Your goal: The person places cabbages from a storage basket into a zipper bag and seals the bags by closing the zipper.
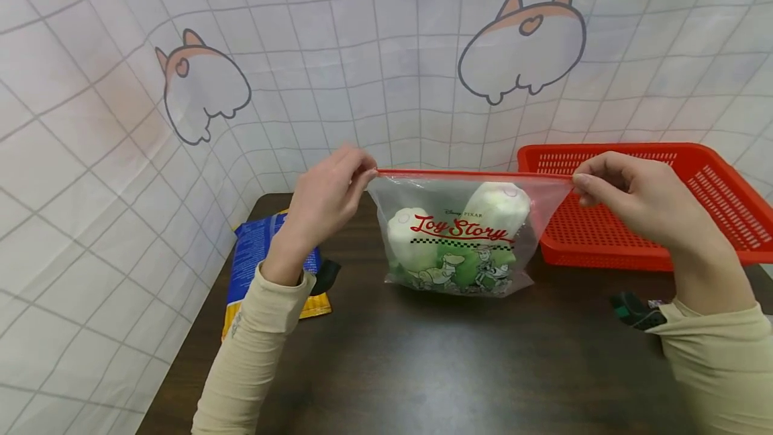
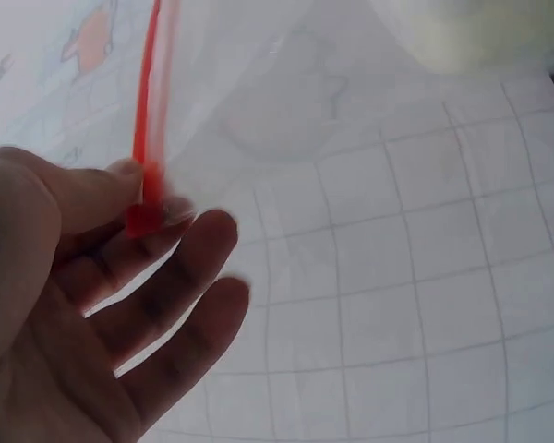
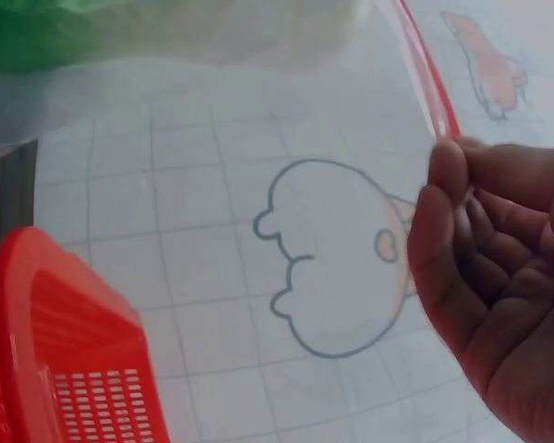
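A clear zip bag [image 1: 461, 233] printed "Toy Story" is stretched upright between my two hands over the dark table. Its red zip edge [image 1: 459, 173] runs straight across the top. Inside lie two pale, rounded things with green parts [image 1: 496, 205], blurred by the plastic. My left hand [image 1: 329, 190] pinches the left top corner between thumb and index finger; the left wrist view shows the red zip end [image 2: 146, 218] there. At the right top corner, thumb and fingertips of my right hand [image 1: 634, 197] pinch the red edge, the other fingers curled below.
A red perforated basket [image 1: 604, 257] stands on the right, partly behind the bag and right hand. Blue and yellow packets [image 1: 247, 267] lie on the left of the table [image 1: 423, 368], behind the left forearm. A white gridded curtain [image 1: 314, 52] with animal drawings hangs behind.
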The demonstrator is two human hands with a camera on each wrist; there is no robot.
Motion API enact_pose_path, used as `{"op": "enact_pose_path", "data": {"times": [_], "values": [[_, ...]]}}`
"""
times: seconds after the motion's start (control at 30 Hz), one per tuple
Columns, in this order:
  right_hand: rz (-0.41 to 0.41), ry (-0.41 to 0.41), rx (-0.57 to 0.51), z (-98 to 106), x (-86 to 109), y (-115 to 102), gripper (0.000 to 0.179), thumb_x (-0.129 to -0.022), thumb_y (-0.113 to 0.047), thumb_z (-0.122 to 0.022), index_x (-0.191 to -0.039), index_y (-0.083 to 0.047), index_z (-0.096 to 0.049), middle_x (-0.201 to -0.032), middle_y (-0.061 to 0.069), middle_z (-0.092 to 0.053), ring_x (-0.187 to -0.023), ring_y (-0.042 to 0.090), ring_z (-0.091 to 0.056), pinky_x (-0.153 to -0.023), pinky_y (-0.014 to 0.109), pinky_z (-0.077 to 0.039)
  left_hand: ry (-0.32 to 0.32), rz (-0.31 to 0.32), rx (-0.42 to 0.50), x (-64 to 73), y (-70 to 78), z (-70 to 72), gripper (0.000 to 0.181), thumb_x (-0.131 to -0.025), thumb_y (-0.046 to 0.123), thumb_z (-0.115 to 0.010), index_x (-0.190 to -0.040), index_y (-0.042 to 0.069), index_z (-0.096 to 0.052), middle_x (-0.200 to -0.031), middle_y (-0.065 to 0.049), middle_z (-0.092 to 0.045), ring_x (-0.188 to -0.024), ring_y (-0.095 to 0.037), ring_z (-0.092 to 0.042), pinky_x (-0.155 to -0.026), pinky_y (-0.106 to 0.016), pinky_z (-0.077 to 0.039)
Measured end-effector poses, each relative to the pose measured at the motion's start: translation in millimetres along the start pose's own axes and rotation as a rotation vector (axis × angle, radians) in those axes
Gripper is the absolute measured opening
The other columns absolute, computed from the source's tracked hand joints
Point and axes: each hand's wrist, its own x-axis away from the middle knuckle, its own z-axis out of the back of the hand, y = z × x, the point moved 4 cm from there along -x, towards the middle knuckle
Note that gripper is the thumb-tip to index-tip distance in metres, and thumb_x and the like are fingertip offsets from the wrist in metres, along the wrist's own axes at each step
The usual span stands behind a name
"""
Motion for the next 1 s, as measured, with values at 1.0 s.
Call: {"op": "enact_pose_path", "data": {"times": [1.0], "values": [[-0.07,-0.354,0.08,-69.3,-47.7,44.0,0.021,-0.099,-0.022,-0.059,-0.101,-0.004,-0.069,-0.081,0.003,-0.066,-0.075,0.018,-0.06,-0.072,0.037,-0.052,-0.451,0.254,0.251,5.1,-77.4,-86.9,0.017,-0.102,0.02,-0.055,-0.1,0.007,-0.066,-0.073,-0.005,-0.061,-0.057,-0.017,-0.059,-0.057,-0.029,-0.052]]}}
